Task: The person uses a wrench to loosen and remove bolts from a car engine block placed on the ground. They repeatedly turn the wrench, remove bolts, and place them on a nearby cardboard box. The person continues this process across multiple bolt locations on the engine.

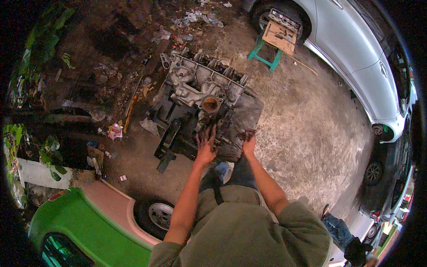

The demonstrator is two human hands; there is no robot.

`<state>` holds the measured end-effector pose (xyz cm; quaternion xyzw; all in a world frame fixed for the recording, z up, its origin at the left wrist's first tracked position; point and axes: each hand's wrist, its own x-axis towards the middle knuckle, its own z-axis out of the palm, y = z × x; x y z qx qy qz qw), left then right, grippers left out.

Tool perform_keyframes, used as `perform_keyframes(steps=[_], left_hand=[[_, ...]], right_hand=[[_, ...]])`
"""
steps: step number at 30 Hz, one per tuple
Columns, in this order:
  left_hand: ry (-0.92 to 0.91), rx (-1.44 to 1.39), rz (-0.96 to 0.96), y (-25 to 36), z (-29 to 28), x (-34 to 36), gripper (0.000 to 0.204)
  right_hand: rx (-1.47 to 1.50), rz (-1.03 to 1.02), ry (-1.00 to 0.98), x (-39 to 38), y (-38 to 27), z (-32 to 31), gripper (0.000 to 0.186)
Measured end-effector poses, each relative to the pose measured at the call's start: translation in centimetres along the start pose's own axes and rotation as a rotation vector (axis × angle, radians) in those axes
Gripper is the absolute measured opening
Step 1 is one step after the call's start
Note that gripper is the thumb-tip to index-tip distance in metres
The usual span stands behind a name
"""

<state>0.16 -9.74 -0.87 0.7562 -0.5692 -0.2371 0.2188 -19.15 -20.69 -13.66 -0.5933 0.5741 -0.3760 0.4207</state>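
Note:
In front of me stands a greasy engine with its cylinder head [222,74] on top. An intake manifold [182,82] runs along its near side and ends in a round, rusty-brown opening [211,104]. My left hand [206,144], blackened with grease, reaches onto the dark parts below that opening, its fingers spread and pointing away from me. At the engine's near right corner, my right hand [249,138] has its fingers curled in. Something small and dark may be in them, but I cannot make it out. A black bracket-like piece [168,141] juts out at the left.
A green stool [259,51] with a wooden board [281,38] bears a metal engine part [284,20] at the far right. A silver car [356,44] flanks the right side, a green car [84,222] the near left. Litter [200,18] lies beyond the engine.

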Motion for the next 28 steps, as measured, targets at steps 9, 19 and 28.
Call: perform_keyframes(steps=[9,19,28], left_hand=[[-0.021,-0.014,-0.029,0.2,-0.3,0.0,0.097],[-0.004,0.011,-0.031,-0.2,0.1,0.0,0.098],[-0.038,0.021,0.003,-1.1,0.7,0.3,0.101]], right_hand=[[0.179,0.366,-0.078,7.8,7.5,5.6,0.029],[0.384,0.501,-0.2,10.0,5.4,7.2,0.014],[0.512,0.714,-0.447,10.7,-1.8,4.1,0.044]])
